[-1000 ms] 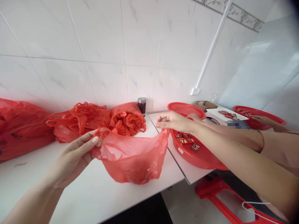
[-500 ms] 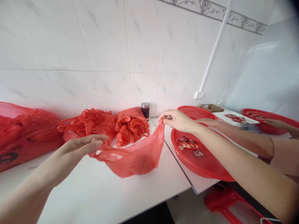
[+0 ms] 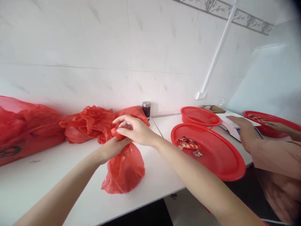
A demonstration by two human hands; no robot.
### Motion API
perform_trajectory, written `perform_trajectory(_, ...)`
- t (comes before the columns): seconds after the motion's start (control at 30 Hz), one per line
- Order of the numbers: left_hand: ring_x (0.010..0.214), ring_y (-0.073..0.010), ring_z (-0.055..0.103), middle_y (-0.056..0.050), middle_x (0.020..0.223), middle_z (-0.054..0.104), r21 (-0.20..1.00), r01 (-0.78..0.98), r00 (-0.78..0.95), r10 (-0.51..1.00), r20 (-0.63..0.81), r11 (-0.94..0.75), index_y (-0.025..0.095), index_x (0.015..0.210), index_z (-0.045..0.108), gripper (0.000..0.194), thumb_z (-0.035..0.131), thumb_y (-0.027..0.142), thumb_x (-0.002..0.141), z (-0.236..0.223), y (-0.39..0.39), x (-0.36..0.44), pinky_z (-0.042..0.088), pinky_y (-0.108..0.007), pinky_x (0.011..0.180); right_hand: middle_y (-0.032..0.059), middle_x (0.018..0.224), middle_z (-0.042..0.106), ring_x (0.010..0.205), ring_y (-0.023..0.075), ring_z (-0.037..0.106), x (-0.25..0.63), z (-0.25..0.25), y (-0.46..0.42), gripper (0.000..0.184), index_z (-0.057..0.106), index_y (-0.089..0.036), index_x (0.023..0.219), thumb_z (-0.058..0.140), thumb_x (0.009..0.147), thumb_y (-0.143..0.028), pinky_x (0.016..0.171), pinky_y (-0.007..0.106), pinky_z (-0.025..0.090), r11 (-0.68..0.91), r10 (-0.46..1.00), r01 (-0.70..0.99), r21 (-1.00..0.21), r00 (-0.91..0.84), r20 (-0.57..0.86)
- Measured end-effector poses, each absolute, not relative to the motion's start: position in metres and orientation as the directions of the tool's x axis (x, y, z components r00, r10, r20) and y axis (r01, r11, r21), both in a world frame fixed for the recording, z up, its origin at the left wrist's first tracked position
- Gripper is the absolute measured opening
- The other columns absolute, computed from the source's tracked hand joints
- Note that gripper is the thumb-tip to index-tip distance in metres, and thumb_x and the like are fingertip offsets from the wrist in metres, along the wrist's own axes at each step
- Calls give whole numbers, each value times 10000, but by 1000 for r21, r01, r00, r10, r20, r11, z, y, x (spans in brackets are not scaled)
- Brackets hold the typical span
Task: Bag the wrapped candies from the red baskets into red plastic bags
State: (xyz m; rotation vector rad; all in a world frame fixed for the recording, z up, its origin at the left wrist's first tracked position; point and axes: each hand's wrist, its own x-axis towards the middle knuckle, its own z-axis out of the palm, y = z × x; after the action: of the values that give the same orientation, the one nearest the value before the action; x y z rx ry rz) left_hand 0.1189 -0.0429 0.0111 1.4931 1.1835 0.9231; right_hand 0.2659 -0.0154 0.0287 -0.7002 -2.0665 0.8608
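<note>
A thin red plastic bag [image 3: 128, 172] hangs over the white table, its lower part loose and rounded with a darker patch near the bottom. My left hand [image 3: 111, 150] is closed around the bag's gathered upper part; its fingertips are largely hidden. Just above it, my right hand [image 3: 134, 128] has curled fingers on the bunched top of the same bag, close against my left hand. Behind both hands lie crumpled red plastic bags [image 3: 88, 121] in a heap.
To the right, a large red basket [image 3: 225, 157] holds several small wrapped packets [image 3: 189, 146]. Behind it stand a smaller red basket [image 3: 199, 115] and a white scale [image 3: 237, 130]. A co-worker's sleeve [image 3: 275, 157] is at far right. A dark tumbler [image 3: 146, 110] stands by the wall.
My hands have come together from opposite ends of the stretched bag, which now hangs gathered. My right hand moved left and down. The co-worker's near arm has drawn back toward the scale.
</note>
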Motion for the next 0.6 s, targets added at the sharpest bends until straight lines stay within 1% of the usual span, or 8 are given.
perform_trajectory(0.07,567,-118,503,8,677,595,961,276,262,960,-103,28,173,875,688,377,561,520,798,6,-39,115,416,-218,492,14,1036,603,944,123,576,271,13,-14,291,545,-248,1158,557,868,-243,832,289,468,587,759,212,-781,-479,441)
perform_trajectory(0.13,563,-103,467,5,727,604,956,289,261,956,-131,52,176,938,669,431,513,560,820,0,-35,111,374,-206,486,11,946,591,860,126,580,281,-4,-10,206,567,-215,1062,565,863,-265,752,283,486,512,785,203,-835,-506,358)
perform_trajectory(0.2,531,-95,426,16,692,578,954,291,276,949,-155,71,174,951,652,463,482,587,831,-6,-33,109,337,-207,470,-14,809,558,736,110,564,291,-17,-9,106,567,-187,928,569,858,-265,672,264,482,447,793,157,-881,-524,310)
perform_trajectory(0.3,518,-104,429,45,598,505,947,314,313,934,-171,68,180,872,634,450,471,599,837,-11,-33,108,362,-223,498,-40,736,516,644,89,531,300,-21,-23,87,536,-184,876,583,851,-253,636,251,464,445,840,42,-895,-367,400)
perform_trajectory(0.37,582,-112,495,36,645,549,953,302,362,921,-145,31,189,818,629,394,496,559,846,-11,-35,107,425,-240,595,-39,746,521,661,91,549,300,-13,-41,105,530,-193,903,589,858,-268,653,252,467,447,843,-47,-893,-312,438)
perform_trajectory(0.43,621,-111,527,26,688,591,964,264,462,881,-104,-24,183,731,624,343,512,478,865,-7,-37,105,450,-254,672,-31,765,538,703,101,572,298,-5,-60,120,542,-202,921,604,858,-283,682,256,476,419,805,-100,-903,-419,420)
perform_trajectory(0.5,612,-113,529,22,662,594,961,256,560,826,-62,-102,174,669,619,307,525,386,869,-3,-39,102,453,-260,675,-12,824,570,780,114,585,294,-2,-70,110,565,-209,923,604,865,-294,748,269,479,453,762,-92,-887,-475,439)
perform_trajectory(0.6,667,-127,545,-2,765,644,923,313,653,756,-37,-225,179,793,682,199,546,312,853,3,-39,98,458,-262,678,13,974,613,938,130,584,288,-15,-59,143,574,-226,1013,530,917,-322,894,299,441,555,789,-32,-831,-296,538)
